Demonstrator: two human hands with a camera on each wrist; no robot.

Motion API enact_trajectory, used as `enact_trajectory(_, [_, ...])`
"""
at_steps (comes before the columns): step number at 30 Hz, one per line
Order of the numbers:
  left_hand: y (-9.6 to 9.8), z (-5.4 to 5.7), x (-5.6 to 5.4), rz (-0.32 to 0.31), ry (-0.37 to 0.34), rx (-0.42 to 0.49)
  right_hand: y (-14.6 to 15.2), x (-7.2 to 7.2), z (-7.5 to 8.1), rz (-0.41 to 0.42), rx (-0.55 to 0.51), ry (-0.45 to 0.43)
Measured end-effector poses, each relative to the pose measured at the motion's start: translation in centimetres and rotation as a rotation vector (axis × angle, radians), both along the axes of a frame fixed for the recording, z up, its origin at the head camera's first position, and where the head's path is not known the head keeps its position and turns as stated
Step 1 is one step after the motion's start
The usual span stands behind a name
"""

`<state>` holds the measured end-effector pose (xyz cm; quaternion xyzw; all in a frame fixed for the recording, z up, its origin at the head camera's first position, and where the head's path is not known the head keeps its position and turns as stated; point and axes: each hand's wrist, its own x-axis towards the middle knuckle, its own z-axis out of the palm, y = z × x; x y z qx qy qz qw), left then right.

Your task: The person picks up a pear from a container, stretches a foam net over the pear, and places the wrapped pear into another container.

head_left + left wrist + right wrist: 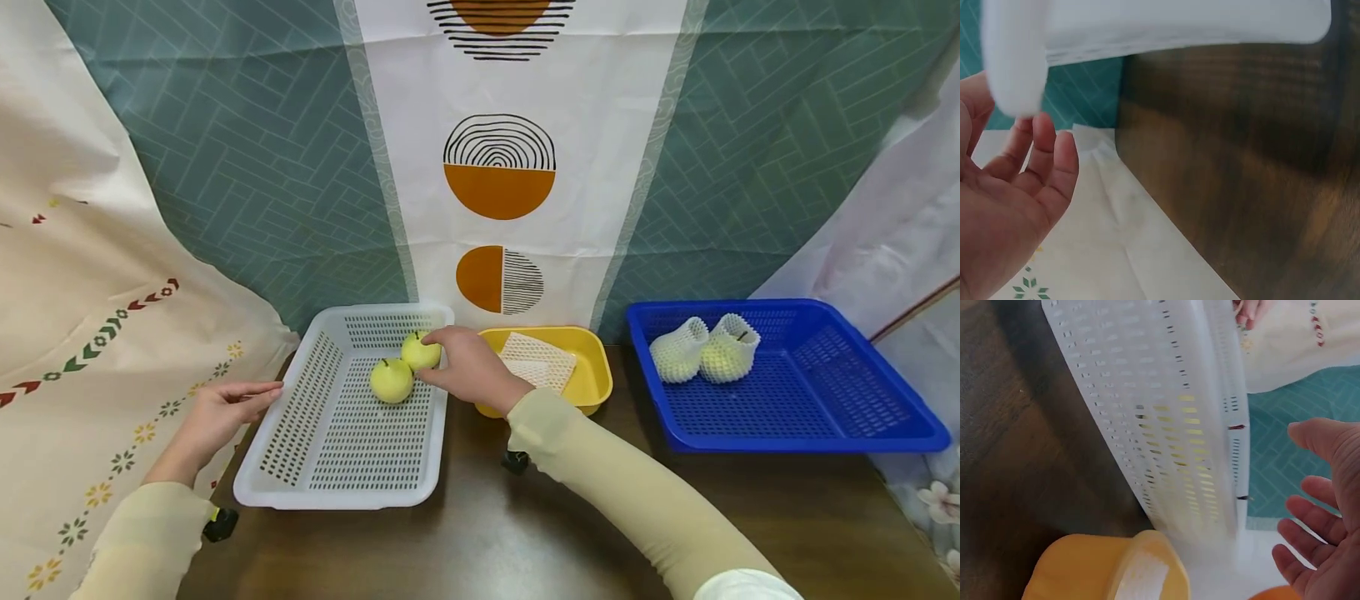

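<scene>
Two yellow-green pears [392, 381] with dark stems lie side by side in the white basket [335, 500]. My right hand [480, 362] reaches over the basket's right rim, right at the farther pear [415, 350]. Its thumb and fingers are spread, with nothing held between them, as the right hand [1329, 506] shows in the right wrist view. At the left rim, my left hand [221, 421] holds the basket's edge by the fingertips. From below, the left hand [1022, 187] appears under the white rim [1016, 69], which hides part of the fingers.
A yellow tray [598, 379] beside the white basket holds white foam net sleeves [542, 357]. On the right, a blue basket [795, 443] contains two pears in foam nets [726, 350]. Patterned cloths [300, 208] hang behind and beside the dark wooden table [480, 525].
</scene>
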<state>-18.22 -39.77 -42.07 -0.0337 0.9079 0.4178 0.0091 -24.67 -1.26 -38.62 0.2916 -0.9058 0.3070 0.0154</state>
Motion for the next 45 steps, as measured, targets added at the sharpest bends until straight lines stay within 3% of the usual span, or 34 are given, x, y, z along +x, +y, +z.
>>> enact_trajectory(6, [-0.6,-0.4,0.0,-0.036,-0.061,0.060,-1.8,-0.9,-0.8,0.045,0.065,0.064])
enact_trajectory(21, [-1.3,-1.2,-0.2,-0.062,-0.206,0.243,-3.8,-2.2,-2.4,0.065,0.211,0.064])
enact_trajectory(33, [-1.7,-1.8,-0.6,-0.089,-0.218,0.359,-5.1,-3.4,-3.3,0.010,0.365,0.074])
enact_trajectory(45, [-2.0,-1.9,-0.5,-0.085,-0.241,0.407,-6.2,-3.6,-4.0,0.070,0.416,0.107])
